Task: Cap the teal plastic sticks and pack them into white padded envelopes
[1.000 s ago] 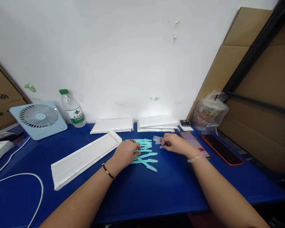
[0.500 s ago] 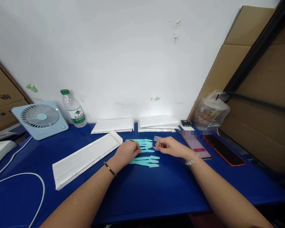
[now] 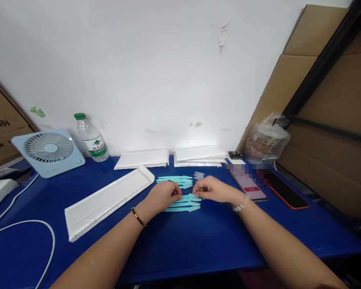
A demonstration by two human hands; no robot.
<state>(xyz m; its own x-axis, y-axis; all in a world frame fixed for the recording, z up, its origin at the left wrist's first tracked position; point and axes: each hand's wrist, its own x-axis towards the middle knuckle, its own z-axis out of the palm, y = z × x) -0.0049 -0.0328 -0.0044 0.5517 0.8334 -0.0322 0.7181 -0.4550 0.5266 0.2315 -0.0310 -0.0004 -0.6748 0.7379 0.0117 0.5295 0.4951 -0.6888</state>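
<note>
My left hand [image 3: 163, 194] is closed on the handle of a turquoise eyebrow razor [image 3: 187, 198] held just over the table. The thumb and fingers of my right hand [image 3: 212, 188] pinch that razor's blade end, where a small clear cap seems to sit, mostly hidden by the fingertips. Nearer me, several turquoise razors with pale capped ends [image 3: 180, 208] lie side by side. Beyond my left hand is another group of turquoise razors [image 3: 173, 178], partly covered by the fingers. Several small clear caps [image 3: 199, 175] lie just past my right fingertips.
On the blue table [image 3: 195, 245], a long white padded box [image 3: 108, 202] lies to the left, with flat white packs [image 3: 200, 153] along the wall. A fan [image 3: 49, 150] and water bottle [image 3: 93, 138] stand left; phones [image 3: 284, 188] and a bagged cup [image 3: 266, 138] are right.
Both hands have come slightly nearer to me, bringing one razor away from the far group. My right hand has moved from beside the loose caps to the razor's blade end.
</note>
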